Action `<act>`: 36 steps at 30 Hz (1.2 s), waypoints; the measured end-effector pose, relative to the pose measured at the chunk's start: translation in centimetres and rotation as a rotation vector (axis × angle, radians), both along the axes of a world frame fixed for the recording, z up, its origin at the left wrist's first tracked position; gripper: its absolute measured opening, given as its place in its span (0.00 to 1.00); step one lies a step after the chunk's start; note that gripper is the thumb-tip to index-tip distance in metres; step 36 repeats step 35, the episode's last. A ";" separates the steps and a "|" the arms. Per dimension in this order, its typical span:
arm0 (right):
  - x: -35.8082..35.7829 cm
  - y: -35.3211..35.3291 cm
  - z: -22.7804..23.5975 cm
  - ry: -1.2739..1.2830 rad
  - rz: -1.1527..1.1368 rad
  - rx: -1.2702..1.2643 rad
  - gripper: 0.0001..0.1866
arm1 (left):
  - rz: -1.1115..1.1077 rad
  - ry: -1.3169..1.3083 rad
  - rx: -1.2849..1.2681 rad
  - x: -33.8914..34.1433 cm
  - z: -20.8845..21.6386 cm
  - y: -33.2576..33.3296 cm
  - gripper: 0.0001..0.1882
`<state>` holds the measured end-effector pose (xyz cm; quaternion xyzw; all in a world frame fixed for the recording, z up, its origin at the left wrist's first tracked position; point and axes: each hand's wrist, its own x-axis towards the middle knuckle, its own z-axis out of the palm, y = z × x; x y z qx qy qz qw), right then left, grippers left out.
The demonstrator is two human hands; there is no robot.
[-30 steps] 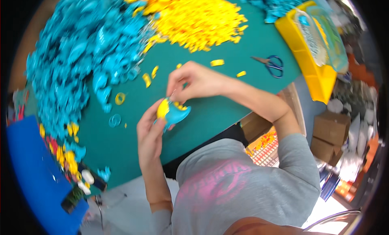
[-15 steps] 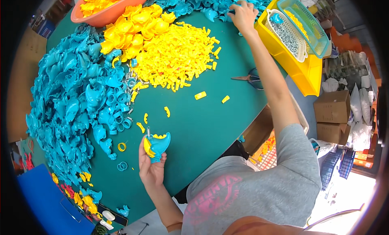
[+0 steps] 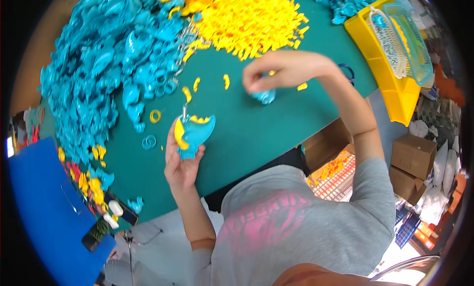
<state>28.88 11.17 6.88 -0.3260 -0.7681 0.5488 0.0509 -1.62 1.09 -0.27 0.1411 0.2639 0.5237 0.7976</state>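
My left hand (image 3: pixel 181 171) grips a teal plastic shell half (image 3: pixel 200 132) from below, fingers round its narrow end. Yellow toothed strips (image 3: pixel 179 134) sit along the shell's edges, and a small metal pin (image 3: pixel 184 112) sticks up from its top. To the right and farther off, my right hand (image 3: pixel 284 71) is closed on another teal plastic piece (image 3: pixel 265 97), mostly hidden under the fingers. Loose yellow strips (image 3: pixel 226 81) lie between the hands and the yellow pile (image 3: pixel 252 24). A yellow ring (image 3: pixel 155 116) and teal rings (image 3: pixel 148 142) rest left of my left hand.
A big heap of teal parts (image 3: pixel 94 74) covers the left of the green table (image 3: pixel 237 143). At right, a yellow tray (image 3: pixel 382 71) holds a white basket (image 3: pixel 387 41) of metal pieces. Scissors (image 3: pixel 348 72) lie behind my right forearm. More teal parts (image 3: pixel 348 3) are piled far right.
My right hand has come back from the far teal pile toward me, with a teal piece in it. The left hand still holds the shell half. The whole view has shifted.
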 end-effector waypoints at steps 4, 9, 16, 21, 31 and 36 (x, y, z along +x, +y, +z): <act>-5.0 -1.2 -3.8 -0.061 0.161 0.113 0.08 | -0.050 0.040 0.086 -0.4 -0.4 -1.0 0.43; -3.5 -3.0 -4.1 -0.097 0.054 0.574 0.24 | 0.061 0.149 0.103 -1.3 -0.2 -2.5 0.41; -4.1 -4.5 -5.5 -0.079 0.058 0.533 0.35 | 0.115 0.332 0.168 0.2 -0.4 -2.9 0.38; -5.0 -6.3 -4.8 0.176 -0.226 0.483 0.35 | 0.184 0.439 0.310 2.4 0.0 -2.8 0.38; -6.6 -7.9 -4.2 0.481 -0.357 0.446 0.37 | 0.019 0.616 0.516 3.6 0.9 -2.3 0.37; -6.4 -7.8 -4.1 0.433 -0.326 0.506 0.36 | -0.019 0.638 0.543 3.4 0.7 -2.4 0.37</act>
